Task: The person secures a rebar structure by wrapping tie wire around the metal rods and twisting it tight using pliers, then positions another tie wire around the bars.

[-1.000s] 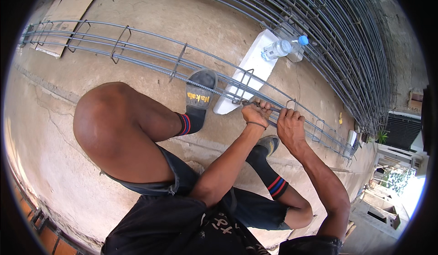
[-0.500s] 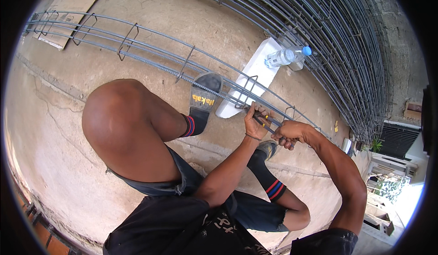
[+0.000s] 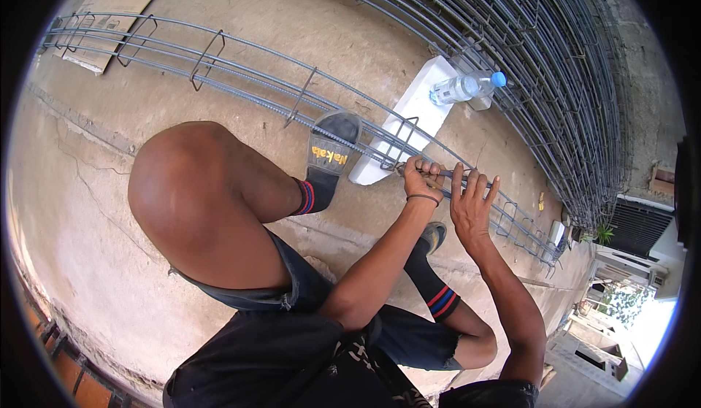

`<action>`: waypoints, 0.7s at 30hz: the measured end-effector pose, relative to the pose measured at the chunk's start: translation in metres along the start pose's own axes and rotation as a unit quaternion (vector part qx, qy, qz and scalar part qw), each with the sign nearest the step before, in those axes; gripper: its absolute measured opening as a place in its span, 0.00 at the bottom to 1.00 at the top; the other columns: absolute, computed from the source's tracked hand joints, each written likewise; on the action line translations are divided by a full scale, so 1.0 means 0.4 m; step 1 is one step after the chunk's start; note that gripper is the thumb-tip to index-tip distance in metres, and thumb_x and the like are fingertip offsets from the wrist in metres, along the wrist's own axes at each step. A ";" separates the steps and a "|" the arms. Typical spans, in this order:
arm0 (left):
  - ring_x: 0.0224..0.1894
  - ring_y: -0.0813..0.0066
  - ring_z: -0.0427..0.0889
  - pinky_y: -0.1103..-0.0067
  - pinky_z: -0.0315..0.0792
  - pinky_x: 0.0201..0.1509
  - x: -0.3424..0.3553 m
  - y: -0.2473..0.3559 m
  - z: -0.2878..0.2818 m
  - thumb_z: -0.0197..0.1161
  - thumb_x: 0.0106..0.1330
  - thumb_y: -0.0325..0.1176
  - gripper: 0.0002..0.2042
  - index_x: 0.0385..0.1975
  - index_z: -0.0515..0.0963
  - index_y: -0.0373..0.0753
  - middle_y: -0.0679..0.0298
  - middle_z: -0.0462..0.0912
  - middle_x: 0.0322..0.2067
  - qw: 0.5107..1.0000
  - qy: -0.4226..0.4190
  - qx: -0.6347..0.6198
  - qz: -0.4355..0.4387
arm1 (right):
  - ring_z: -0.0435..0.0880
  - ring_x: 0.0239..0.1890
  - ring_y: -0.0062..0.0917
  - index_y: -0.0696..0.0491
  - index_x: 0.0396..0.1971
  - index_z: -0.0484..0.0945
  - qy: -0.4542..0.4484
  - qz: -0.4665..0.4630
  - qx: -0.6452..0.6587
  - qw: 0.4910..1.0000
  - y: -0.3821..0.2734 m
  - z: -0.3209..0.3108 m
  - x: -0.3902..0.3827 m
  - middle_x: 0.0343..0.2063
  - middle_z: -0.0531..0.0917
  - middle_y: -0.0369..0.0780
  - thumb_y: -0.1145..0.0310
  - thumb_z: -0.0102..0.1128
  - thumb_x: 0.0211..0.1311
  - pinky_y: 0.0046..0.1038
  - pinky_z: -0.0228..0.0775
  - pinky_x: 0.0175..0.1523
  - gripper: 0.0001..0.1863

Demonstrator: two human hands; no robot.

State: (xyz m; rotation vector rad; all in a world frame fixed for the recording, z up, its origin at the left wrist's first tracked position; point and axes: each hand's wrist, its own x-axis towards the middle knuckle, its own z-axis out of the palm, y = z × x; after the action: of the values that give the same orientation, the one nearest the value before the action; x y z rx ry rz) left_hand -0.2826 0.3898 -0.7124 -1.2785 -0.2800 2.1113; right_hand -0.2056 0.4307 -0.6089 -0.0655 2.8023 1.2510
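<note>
My left hand is closed around a dark metal hand tool, its jaw end at the wire cage of long bars and square stirrups. My right hand is just to the right, fingers stretched upward and apart, against or beside the tool's handle; exact contact is unclear. The cage passes over a white slab and my left foot's dark sandal.
A dense pile of rebar cages fills the upper right. Two plastic bottles are at the slab's far end. Flat cardboard lies at upper left. My bent left knee takes up the left middle, below the cage.
Since half a second ago, my right hand has turned, its curled fingers now straightened upward, and its forearm has swung left. My left hand has shifted slightly right and up, still gripping the tool.
</note>
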 end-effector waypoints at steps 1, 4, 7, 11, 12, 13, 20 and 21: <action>0.17 0.73 0.66 0.75 0.71 0.31 0.000 0.001 0.001 0.59 0.58 0.34 0.14 0.15 0.60 0.48 0.71 0.63 0.14 1.000 0.010 0.005 0.000 | 0.71 0.47 0.40 0.56 0.59 0.66 0.000 0.001 0.001 1.000 0.005 0.013 0.003 0.43 0.72 0.48 0.66 0.55 0.55 0.57 0.53 0.63 0.29; 0.18 0.72 0.67 0.74 0.72 0.32 0.000 -0.002 0.015 0.58 0.58 0.34 0.14 0.15 0.60 0.47 0.70 0.64 0.14 0.999 0.038 -0.011 0.009 | 0.72 0.40 0.36 0.57 0.51 0.71 -0.038 -0.002 0.099 0.994 0.026 0.036 0.040 0.36 0.74 0.45 0.69 0.54 0.54 0.49 0.62 0.55 0.23; 0.19 0.70 0.68 0.72 0.73 0.36 0.003 0.010 0.031 0.57 0.59 0.35 0.14 0.15 0.61 0.46 0.67 0.66 0.15 0.998 0.060 -0.020 0.003 | 0.77 0.34 0.36 0.59 0.38 0.76 -0.105 -0.067 0.123 0.985 0.062 -0.015 0.102 0.29 0.78 0.47 0.70 0.55 0.51 0.40 0.68 0.43 0.14; 0.27 0.67 0.76 0.69 0.74 0.44 -0.021 0.027 -0.020 0.60 0.61 0.38 0.12 0.19 0.68 0.44 0.64 0.76 0.21 0.997 -0.046 -0.062 -0.028 | 0.81 0.31 0.37 0.57 0.32 0.79 -0.175 -0.076 0.170 0.967 0.079 -0.059 0.165 0.26 0.81 0.48 0.71 0.54 0.51 0.38 0.72 0.36 0.10; 0.34 0.64 0.76 0.66 0.72 0.49 -0.040 0.012 -0.037 0.61 0.61 0.41 0.12 0.23 0.70 0.43 0.62 0.77 0.26 0.995 -0.092 -0.031 -0.017 | 0.81 0.29 0.36 0.59 0.29 0.77 -0.224 -0.069 0.237 0.943 0.096 -0.050 0.162 0.23 0.80 0.47 0.72 0.54 0.49 0.39 0.72 0.34 0.08; 0.41 0.62 0.77 0.64 0.70 0.55 -0.051 0.012 -0.050 0.63 0.61 0.44 0.13 0.28 0.72 0.41 0.60 0.78 0.32 0.990 -0.139 0.000 0.002 | 0.82 0.26 0.36 0.61 0.26 0.76 -0.268 -0.065 0.307 0.911 0.100 -0.046 0.172 0.21 0.79 0.47 0.73 0.54 0.46 0.41 0.73 0.32 0.08; 0.31 0.72 0.77 0.70 0.71 0.50 -0.009 0.026 -0.083 0.67 0.60 0.46 0.15 0.20 0.70 0.48 0.71 0.75 0.21 0.987 -0.153 0.012 -0.054 | 0.80 0.22 0.27 0.59 0.29 0.79 -0.680 0.133 0.574 0.437 0.105 0.060 0.143 0.21 0.79 0.41 0.70 0.59 0.53 0.33 0.73 0.23 0.08; 0.21 0.78 0.67 0.77 0.69 0.39 -0.013 0.039 -0.091 0.66 0.61 0.43 0.19 0.15 0.63 0.51 0.76 0.64 0.13 0.979 -0.180 0.025 -0.089 | 0.80 0.21 0.28 0.60 0.29 0.79 -0.684 0.150 0.576 0.422 0.101 0.053 0.135 0.23 0.80 0.42 0.70 0.64 0.48 0.31 0.73 0.24 0.10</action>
State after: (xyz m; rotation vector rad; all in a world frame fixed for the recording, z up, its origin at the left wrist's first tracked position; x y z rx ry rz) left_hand -0.2564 0.3694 -0.7343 -0.8017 -0.4743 2.1678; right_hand -0.2612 0.4732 -0.5975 0.9944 1.3919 -0.7755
